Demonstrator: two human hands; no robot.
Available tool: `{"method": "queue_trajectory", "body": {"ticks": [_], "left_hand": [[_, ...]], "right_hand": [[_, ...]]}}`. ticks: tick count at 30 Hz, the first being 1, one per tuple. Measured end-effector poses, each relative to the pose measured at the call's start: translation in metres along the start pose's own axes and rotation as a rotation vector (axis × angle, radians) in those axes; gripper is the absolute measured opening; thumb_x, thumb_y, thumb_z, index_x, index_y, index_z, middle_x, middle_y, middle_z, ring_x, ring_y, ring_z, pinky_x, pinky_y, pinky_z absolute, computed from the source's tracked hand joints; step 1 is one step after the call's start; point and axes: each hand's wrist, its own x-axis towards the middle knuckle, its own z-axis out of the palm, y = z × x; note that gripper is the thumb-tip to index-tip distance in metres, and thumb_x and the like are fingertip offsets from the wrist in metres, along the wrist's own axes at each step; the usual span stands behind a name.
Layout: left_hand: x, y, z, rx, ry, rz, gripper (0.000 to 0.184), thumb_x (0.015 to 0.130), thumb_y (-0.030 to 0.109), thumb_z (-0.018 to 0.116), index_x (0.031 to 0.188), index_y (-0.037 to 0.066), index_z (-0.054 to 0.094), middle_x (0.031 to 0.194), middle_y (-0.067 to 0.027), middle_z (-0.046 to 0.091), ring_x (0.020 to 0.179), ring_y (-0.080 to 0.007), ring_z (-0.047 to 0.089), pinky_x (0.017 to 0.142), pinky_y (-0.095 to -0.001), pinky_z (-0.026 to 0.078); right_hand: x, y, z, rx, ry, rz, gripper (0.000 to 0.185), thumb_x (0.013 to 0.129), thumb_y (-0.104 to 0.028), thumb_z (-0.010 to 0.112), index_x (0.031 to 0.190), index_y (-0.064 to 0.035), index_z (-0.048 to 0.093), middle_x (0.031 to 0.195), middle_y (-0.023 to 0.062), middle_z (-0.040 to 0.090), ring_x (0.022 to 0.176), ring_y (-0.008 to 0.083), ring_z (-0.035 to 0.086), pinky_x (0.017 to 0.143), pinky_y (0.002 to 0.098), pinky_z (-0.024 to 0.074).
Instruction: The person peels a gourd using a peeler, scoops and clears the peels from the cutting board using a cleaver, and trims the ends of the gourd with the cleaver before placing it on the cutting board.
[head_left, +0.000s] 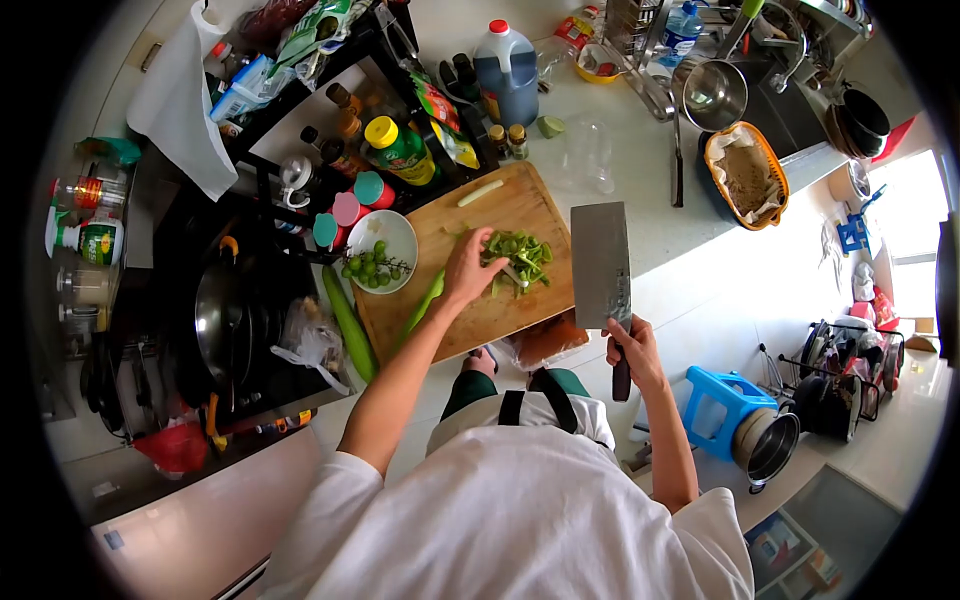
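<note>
My right hand (640,350) is wrapped around the dark handle of a cleaver (601,262). Its broad blade points away from me, just past the right edge of a wooden cutting board (415,225). On the board, my left hand (470,268) is at the near-left side of a pile of chopped green pepper (522,258), fingertips apart and by the pieces. Under my left forearm lies a long green pepper (424,305), partly hidden. A pale strip of vegetable (480,193) rests toward the far edge. The board's left side holds a white bowl (398,233) of green grapes (372,265).
A long green vegetable (348,325) lies left of the board, near the stove with a wok (215,310). Bottles and a yellow-capped container (402,150) stand behind. A blue jug (507,75), a metal pot (712,92) and a lined orange basket (746,175) sit on the counter.
</note>
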Motion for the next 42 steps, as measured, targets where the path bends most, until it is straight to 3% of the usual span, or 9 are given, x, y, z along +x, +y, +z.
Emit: {"method": "queue_trajectory", "body": {"ticks": [6, 13, 18, 21, 23, 26, 29, 37, 42], "left_hand": [[-0.107, -0.054, -0.048, 0.002, 0.079, -0.191, 0.062, 0.078, 0.012, 0.073, 0.131, 0.004, 0.042, 0.121, -0.0174, 0.055, 0.114, -0.0325, 0.053, 0.097, -0.0392, 0.041], [-0.195, -0.089, -0.058, 0.293, 0.082, -0.434, 0.070, 0.077, 0.018, 0.074, 0.134, 0.002, 0.037, 0.121, -0.0232, 0.053, 0.112, -0.0385, 0.053, 0.094, -0.0396, 0.043], [-0.187, -0.126, -0.050, 0.325, 0.070, -0.389, 0.064, 0.073, 0.027, 0.075, 0.124, 0.001, 0.048, 0.112, -0.0212, 0.057, 0.102, -0.0387, 0.056, 0.085, -0.0436, 0.047], [-0.168, -0.087, -0.074, 0.391, -0.167, -0.431, 0.059, 0.074, 0.027, 0.072, 0.122, 0.000, 0.050, 0.109, -0.0220, 0.059, 0.099, -0.0387, 0.058, 0.082, -0.0426, 0.049], [-0.161, -0.078, -0.081, 0.245, -0.279, -0.506, 0.058, 0.073, 0.026, 0.071, 0.121, 0.001, 0.051, 0.108, -0.0224, 0.060, 0.099, -0.0381, 0.059, 0.082, -0.0417, 0.049], [-0.158, -0.071, -0.092, -0.020, -0.356, -0.500, 0.047, 0.075, 0.020, 0.071, 0.115, -0.001, 0.057, 0.089, -0.0166, 0.065, 0.082, -0.0278, 0.063, 0.077, -0.0379, 0.049], [-0.156, -0.053, -0.105, -0.187, -0.477, -0.553, 0.052, 0.074, 0.028, 0.071, 0.117, 0.004, 0.057, 0.112, -0.0185, 0.062, 0.102, -0.0313, 0.060, 0.088, -0.0378, 0.047], [-0.151, 0.045, -0.137, -0.042, -0.461, -0.403, 0.038, 0.079, 0.025, 0.071, 0.110, 0.005, 0.063, 0.104, -0.0091, 0.066, 0.097, -0.0223, 0.059, 0.088, -0.0350, 0.045], [-0.149, 0.067, -0.145, -0.211, -0.400, -0.440, 0.035, 0.080, 0.019, 0.070, 0.111, 0.004, 0.063, 0.103, -0.0080, 0.065, 0.094, -0.0195, 0.059, 0.083, -0.0337, 0.047]], "right_hand": [[-0.005, 0.002, 0.010, -0.499, 0.001, -0.096, 0.030, 0.093, -0.019, 0.059, 0.070, 0.0005, 0.055, 0.050, 0.0035, 0.051, 0.041, 0.0103, 0.048, 0.041, 0.0284, 0.0377], [-0.003, 0.027, 0.024, -0.679, -0.047, -0.126, 0.028, 0.090, -0.016, 0.061, 0.070, 0.0022, 0.055, 0.050, 0.0110, 0.052, 0.042, 0.0160, 0.051, 0.044, 0.0321, 0.0399], [0.005, 0.031, 0.044, -0.914, -0.018, -0.448, 0.013, 0.087, -0.011, 0.062, 0.081, -0.0002, 0.061, 0.056, 0.0145, 0.054, 0.047, 0.0253, 0.052, 0.048, 0.0352, 0.0413], [-0.001, 0.027, 0.071, -0.950, 0.042, -0.592, 0.018, 0.082, -0.008, 0.064, 0.100, -0.0054, 0.066, 0.066, 0.0148, 0.058, 0.053, 0.0300, 0.054, 0.051, 0.0363, 0.0432], [-0.008, 0.026, 0.081, -1.049, 0.064, -0.671, 0.055, 0.074, 0.000, 0.063, 0.127, -0.0153, 0.059, 0.078, 0.0135, 0.061, 0.062, 0.0321, 0.058, 0.056, 0.0384, 0.0461], [-0.006, 0.019, 0.112, -0.933, 0.121, -0.648, 0.062, 0.071, -0.001, 0.060, 0.130, -0.0163, 0.055, 0.071, 0.0090, 0.055, 0.064, 0.0299, 0.059, 0.055, 0.0397, 0.0463], [-0.005, 0.017, 0.131, -1.179, -0.012, -0.698, 0.069, 0.068, -0.001, 0.058, 0.135, -0.0162, 0.051, 0.072, 0.0069, 0.053, 0.065, 0.0265, 0.058, 0.056, 0.0384, 0.0465], [-0.004, -0.008, 0.188, -1.072, 0.002, -1.042, 0.074, 0.061, -0.003, 0.061, 0.134, -0.0083, 0.051, 0.070, 0.0054, 0.048, 0.064, 0.0246, 0.056, 0.059, 0.0354, 0.0453], [-0.010, -0.002, 0.198, -1.078, 0.007, -0.997, 0.061, 0.076, -0.009, 0.056, 0.137, -0.0119, 0.048, 0.072, 0.0023, 0.051, 0.067, 0.0190, 0.057, 0.059, 0.0328, 0.0447]]}}
